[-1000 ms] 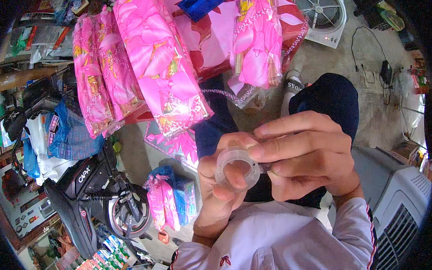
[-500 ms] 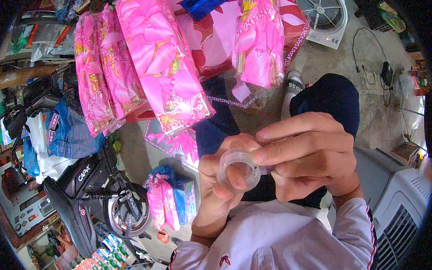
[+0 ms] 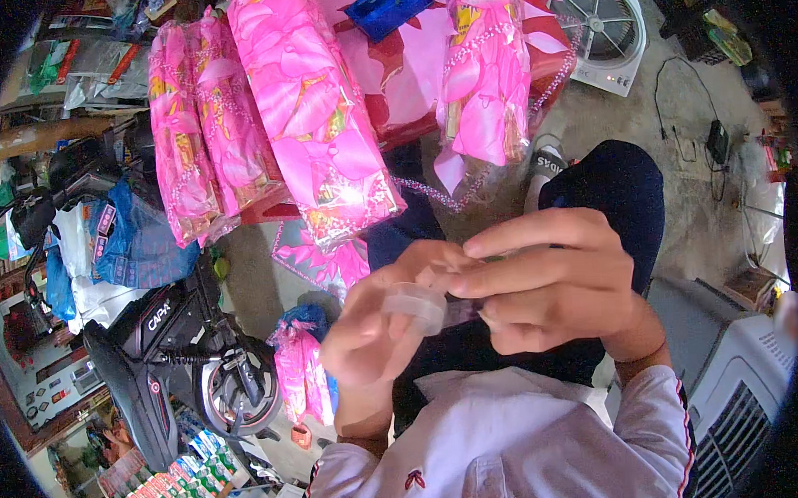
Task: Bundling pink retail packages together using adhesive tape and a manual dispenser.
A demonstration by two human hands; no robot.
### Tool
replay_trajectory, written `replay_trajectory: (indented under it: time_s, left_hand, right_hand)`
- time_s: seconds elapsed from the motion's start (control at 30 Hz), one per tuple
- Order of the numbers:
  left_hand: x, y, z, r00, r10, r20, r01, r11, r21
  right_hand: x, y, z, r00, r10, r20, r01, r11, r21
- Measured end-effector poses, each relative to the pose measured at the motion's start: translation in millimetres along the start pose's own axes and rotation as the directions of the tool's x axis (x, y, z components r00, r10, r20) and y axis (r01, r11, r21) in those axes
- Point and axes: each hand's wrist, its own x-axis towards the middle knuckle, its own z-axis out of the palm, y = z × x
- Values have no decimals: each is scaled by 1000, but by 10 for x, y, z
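Note:
A translucent whitish ring, which looks like a roll of clear tape [image 3: 415, 309], is held in front of my chest. My left hand [image 3: 367, 326] is closed round it, with fingers through its hole; motion blurs them. Close beside it on the right, my right hand [image 3: 561, 282] pinches with its fingertips. A faint see-through strip seems to run from the roll to these fingers, though the pinched end is hard to make out. Beyond my hands lie long packages wrapped in pink petal-patterned film [image 3: 318, 119], on a red and pink surface [image 3: 392, 80].
A blue plastic piece [image 3: 388, 9] lies among the pink packages. A white fan [image 3: 596, 22] stands at the far right, with a black cable [image 3: 717, 142] on the floor. To the left is a black motorbike [image 3: 137, 376]; a grey air cooler [image 3: 743, 367] is at my right.
My left hand has moved left and the roll has tilted, now showing more of its side. My right hand stays nearly in place, still pinching. The whole view has shifted slightly.

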Motion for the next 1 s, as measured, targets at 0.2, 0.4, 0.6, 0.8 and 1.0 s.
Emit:
replay_trajectory:
  time_s: [0.2,0.4,0.6,0.8,1.0]
  left_hand:
    - [18,205,104,973,112,-200,-40,943,332]
    - [113,411,240,976,200,-82,-131,849,511]
    - [186,598,348,963,270,14,-219,747,627]
    - [208,593,339,948,300,110,-295,690,660]
    - [67,536,286,935,336,116,-285,513,810]
  right_hand:
    - [12,-83,87,993,-88,74,99,983,-153]
    - [9,-159,128,982,-102,160,134,970,-203]
    - [-52,-54,212,997,15,73,-12,999,-37]
    - [-76,-130,329,580,555,597,-661,-109,743]
    - [-121,-153,421,555,502,663,-761,-15,649]
